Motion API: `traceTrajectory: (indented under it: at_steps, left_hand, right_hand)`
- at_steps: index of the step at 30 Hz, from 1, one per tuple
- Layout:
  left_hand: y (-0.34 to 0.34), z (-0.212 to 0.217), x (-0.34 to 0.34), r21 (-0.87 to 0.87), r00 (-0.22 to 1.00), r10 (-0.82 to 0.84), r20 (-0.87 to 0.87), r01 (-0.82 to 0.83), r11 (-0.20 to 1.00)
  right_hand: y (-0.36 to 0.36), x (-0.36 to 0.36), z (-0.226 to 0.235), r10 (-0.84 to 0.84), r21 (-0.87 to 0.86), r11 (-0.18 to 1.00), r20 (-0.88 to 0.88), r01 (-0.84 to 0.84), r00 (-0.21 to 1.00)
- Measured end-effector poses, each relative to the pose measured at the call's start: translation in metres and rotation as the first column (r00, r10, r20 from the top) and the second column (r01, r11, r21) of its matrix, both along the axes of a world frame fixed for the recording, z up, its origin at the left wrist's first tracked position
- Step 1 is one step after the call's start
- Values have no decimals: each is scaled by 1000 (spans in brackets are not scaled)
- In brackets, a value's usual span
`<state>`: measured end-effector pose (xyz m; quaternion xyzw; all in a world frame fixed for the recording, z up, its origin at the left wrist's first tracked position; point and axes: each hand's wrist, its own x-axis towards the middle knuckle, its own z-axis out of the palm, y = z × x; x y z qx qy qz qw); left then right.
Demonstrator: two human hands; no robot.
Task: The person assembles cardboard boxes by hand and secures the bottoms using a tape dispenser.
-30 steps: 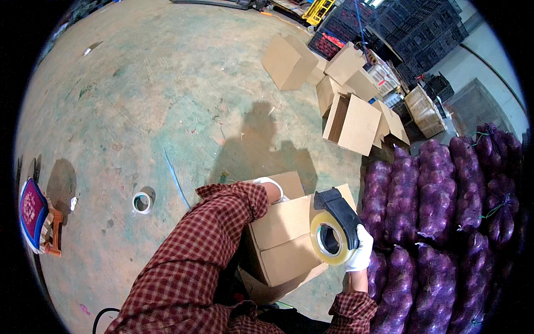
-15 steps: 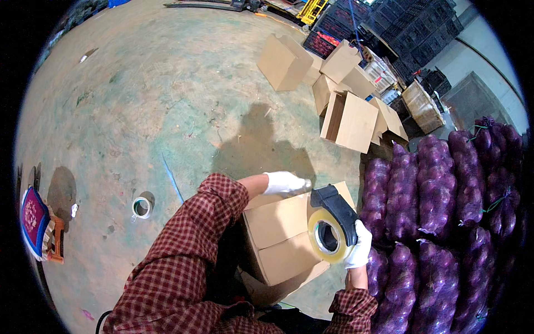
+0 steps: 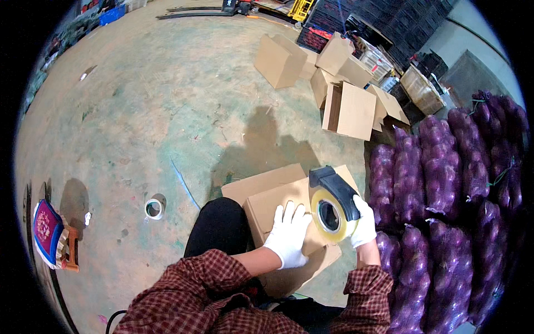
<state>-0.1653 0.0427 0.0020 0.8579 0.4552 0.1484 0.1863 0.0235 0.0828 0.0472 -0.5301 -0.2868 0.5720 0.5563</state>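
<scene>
Head view: your left hand (image 3: 288,236) has moved back from the far flap and now presses flat and open on the cardboard box (image 3: 272,203); your right hand (image 3: 362,222) stays gripped on the tape dispenser (image 3: 332,207) at the box's right edge, so the flaps look held ready for taping.

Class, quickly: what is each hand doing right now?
Left hand: open, flat on the cardboard box.
Right hand: closed, holding the tape dispenser.

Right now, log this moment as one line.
left hand: flat on cardboard box | right hand: holds tape dispenser on box
</scene>
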Motion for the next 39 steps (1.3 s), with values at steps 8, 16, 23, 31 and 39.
traceTrajectory:
  at_steps: [8, 16, 23, 31, 39]
  left_hand:
    - [1, -2, 7, -49, 994, 95, -59, -98, 994]
    - [0, -8, 15, -3, 979, 93, -182, -96, 995]
    - [-2, -10, 14, 84, 980, 117, -159, -105, 991]
    - [-6, 0, 20, 96, 972, 122, -202, -104, 990]
    - [-9, 3, 24, 119, 958, 124, -259, -96, 988]
  right_hand:
    - [-63, 29, 15, 115, -100, 991, 272, -91, 955]
    - [-205, 58, 60, 81, -220, 975, 427, 17, 900]
    - [-244, 72, 39, 24, -312, 939, 475, 143, 879]
    - [-209, 92, -66, 234, -427, 894, 703, 135, 672]
    - [-125, 64, -99, 379, -468, 883, 754, 34, 536]
